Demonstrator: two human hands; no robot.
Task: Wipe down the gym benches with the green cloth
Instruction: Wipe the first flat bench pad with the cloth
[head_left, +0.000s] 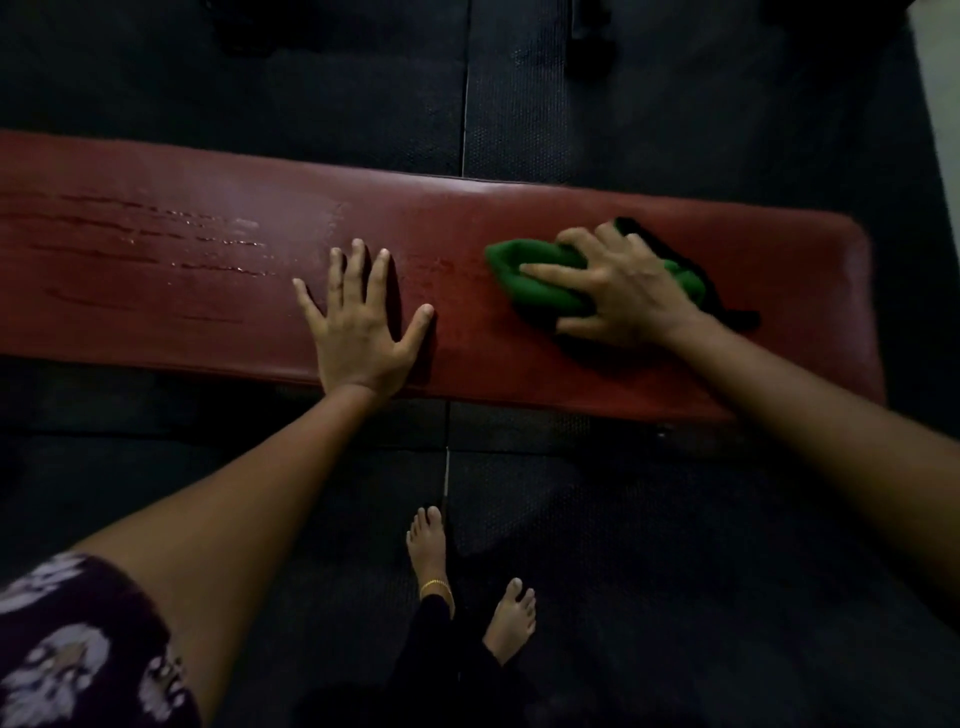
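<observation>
Red vinyl bench (519, 218), one; left hand (358, 317) flat, splayed; right hand (623, 291) apparently gripping one green cloth (524, 280).

Red bench (208, 291) w/ green cloth (540, 283)

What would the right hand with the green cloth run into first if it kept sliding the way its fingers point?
Probably the left hand. The right hand presses the green cloth on the red bench, fingers aimed leftward along the pad; only bare pad separates them.
</observation>
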